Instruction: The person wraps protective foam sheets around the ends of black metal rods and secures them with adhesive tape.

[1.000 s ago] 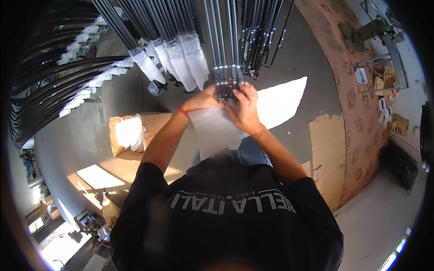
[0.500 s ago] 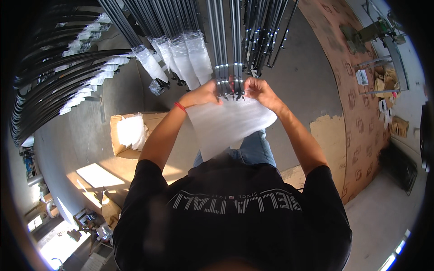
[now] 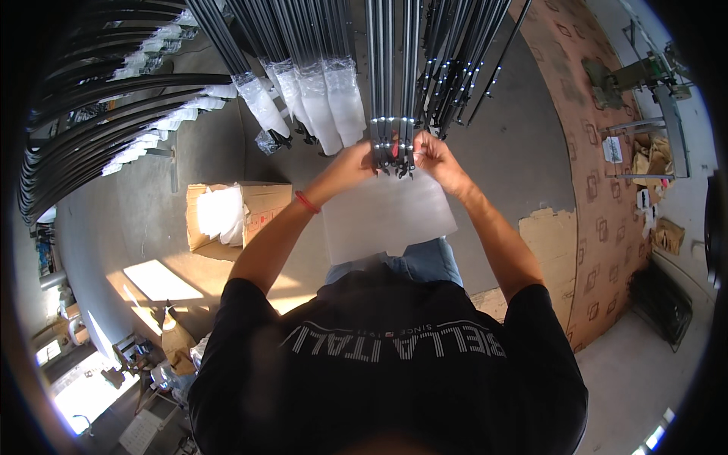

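A white, translucent foam sheet [image 3: 390, 220] hangs below the lower ends of a bundle of thin black rods [image 3: 390, 68]. My left hand [image 3: 355, 165] is closed on the sheet's upper edge, at the left side of the rod ends. Some of its fingers are hidden behind the rods. On the other side my right hand [image 3: 441, 162] pinches the sheet's upper edge close beside the rods. Small hooked tips stick out at the rods' lower ends, in front of the sheet.
Black rod bundles with wrapped white ends [image 3: 311, 98] hang to the left, bare black rods [image 3: 455, 68] to the right. Curved black bars [image 3: 129, 87] line the far left. An open cardboard box [image 3: 262, 205] with white sheets stands on the floor. Patterned brown covering [image 3: 599, 227] lies right.
The foam sheet has swung from a slanted, right-spread position to hanging straighter beneath the rods. Both hands stay beside the rod ends; the left has moved slightly right.
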Motion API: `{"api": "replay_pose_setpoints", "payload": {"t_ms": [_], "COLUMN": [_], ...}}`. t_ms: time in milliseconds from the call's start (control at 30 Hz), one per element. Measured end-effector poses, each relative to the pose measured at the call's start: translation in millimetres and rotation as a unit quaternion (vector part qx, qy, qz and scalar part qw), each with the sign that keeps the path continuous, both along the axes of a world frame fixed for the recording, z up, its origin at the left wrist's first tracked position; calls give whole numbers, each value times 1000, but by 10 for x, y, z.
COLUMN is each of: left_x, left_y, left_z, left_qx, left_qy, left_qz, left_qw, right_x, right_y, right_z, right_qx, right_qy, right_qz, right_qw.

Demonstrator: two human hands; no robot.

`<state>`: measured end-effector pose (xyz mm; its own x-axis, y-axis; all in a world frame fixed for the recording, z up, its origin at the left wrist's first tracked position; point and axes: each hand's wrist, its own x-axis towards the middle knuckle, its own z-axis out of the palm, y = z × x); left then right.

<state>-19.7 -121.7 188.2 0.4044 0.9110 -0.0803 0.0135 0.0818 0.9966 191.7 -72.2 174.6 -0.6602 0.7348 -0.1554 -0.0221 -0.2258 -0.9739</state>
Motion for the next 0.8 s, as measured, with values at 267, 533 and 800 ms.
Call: {"api": "replay_pose_setpoints", "payload": {"t_ms": [267,533,800], "left_x": [123,174,185], "left_y": [-153,-72,-106], "left_z": [-346,-275,-337], "left_qx": [21,59,38], "left_qy": [-34,17,-63], "left_qz": [122,107,116], "left_qw": [992,992,991], "right_x": [-29,50,31], "right_y": [-43,-38,-76], "right_z": [23,10,-99], "right_qx": [25,34,68], "right_qy": [0,-57,-26], "right_qz": [-22,-6,-43], "right_qw": [999,998,996]}}
